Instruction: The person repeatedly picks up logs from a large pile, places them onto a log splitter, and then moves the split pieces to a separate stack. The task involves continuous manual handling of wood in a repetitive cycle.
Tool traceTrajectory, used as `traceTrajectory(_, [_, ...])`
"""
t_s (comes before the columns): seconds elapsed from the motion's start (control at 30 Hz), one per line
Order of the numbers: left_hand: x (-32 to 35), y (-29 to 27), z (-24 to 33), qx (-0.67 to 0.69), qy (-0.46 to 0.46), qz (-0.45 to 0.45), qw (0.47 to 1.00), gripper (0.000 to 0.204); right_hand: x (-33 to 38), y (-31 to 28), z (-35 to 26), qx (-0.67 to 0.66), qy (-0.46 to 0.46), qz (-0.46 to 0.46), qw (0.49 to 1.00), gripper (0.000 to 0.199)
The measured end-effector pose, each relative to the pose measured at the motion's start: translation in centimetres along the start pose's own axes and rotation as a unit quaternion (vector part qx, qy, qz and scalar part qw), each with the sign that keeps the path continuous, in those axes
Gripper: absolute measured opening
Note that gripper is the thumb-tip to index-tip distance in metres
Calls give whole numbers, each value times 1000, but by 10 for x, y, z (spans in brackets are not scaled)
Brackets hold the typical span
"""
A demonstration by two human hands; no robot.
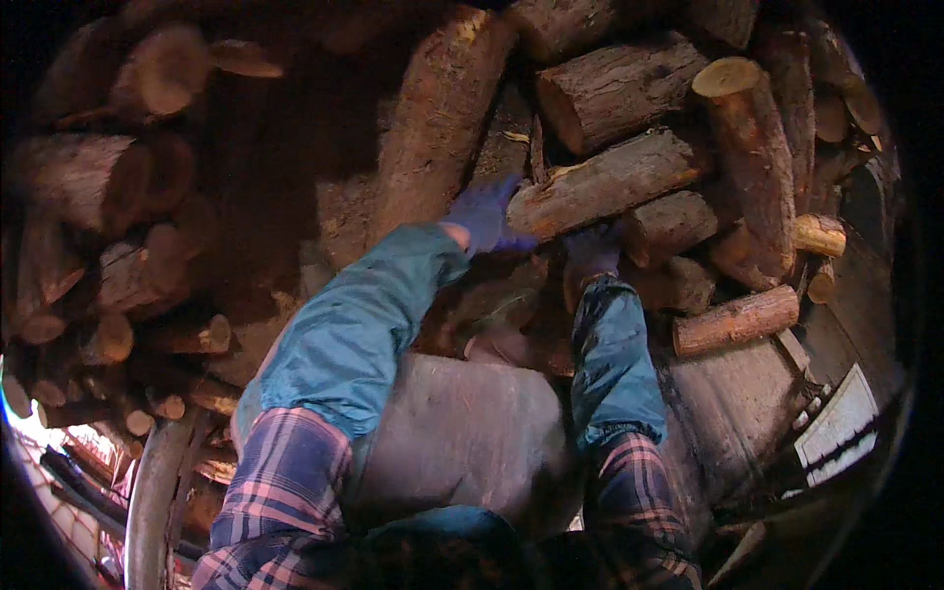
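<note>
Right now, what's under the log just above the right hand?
Along the log's lower edge: the right hand, in shadow, and a shorter log to its right. The underside and whatever supports it are covered; can't tell how far the hand reaches in.

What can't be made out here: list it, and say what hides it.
All in the head view:
- Right hand: fingers lost in shadow below the log.
- Left hand: its grip on that log's near end is unclear; the hand itself covers the contact.
- Top log: cut off by the upper edge.
- Post: foot cut off by the lower edge.
</note>
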State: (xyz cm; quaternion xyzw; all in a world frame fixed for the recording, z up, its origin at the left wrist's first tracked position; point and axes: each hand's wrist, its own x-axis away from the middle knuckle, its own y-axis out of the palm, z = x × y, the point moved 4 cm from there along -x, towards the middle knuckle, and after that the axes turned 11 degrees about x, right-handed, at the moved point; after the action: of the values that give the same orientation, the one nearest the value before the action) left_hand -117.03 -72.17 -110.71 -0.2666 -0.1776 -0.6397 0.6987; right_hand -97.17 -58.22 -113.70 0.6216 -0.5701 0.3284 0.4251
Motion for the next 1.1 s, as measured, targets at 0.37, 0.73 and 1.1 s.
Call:
traceTrajectory(0.37, [39,80,2,240,-7,-26,970,106,5,-68,11,15,-2,-50,999,73])
traceTrajectory(0.73, [236,70,127,297,-232,-51,925,109,166,-36,18,94,248,-111,958,80])
traceTrajectory(1.1, [391,77,224,262,-125,-212,933,59,271,-7,58,114,303,-168,931,77])
